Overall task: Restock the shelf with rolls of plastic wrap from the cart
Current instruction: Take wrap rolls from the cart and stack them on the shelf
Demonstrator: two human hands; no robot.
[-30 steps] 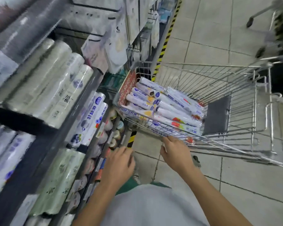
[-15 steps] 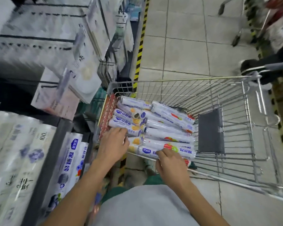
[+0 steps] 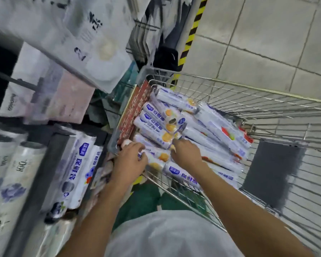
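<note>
My left hand point(image 3: 130, 161) curls its fingers round a white, blue-labelled roll of plastic wrap point(image 3: 158, 157) in the near corner of the silver wire cart point(image 3: 230, 83) — to lift it, I think. My right hand point(image 3: 186, 154) is beside it — I cannot tell its grip.

The wire cart point(image 3: 248, 93) is standing on the tiled floor point(image 3: 267, 43), to the right of the shelf point(image 3: 50, 164), its left end just beside the shelf edge. In the cart's left half, rolls of plastic wrap point(image 3: 156, 130) are lying stacked, and a flat panel point(image 3: 272, 173) is sitting to their right. Shelf rolls point(image 3: 78, 173) are lying side by side on the shelf, with hanging packs point(image 3: 93, 43) above and behind them. Floor tape point(image 3: 193, 34) is running behind the cart. The left hand point(image 3: 130, 160) and right hand point(image 3: 185, 154) are reaching onto the nearest cart rolls, the left curling round one
</note>
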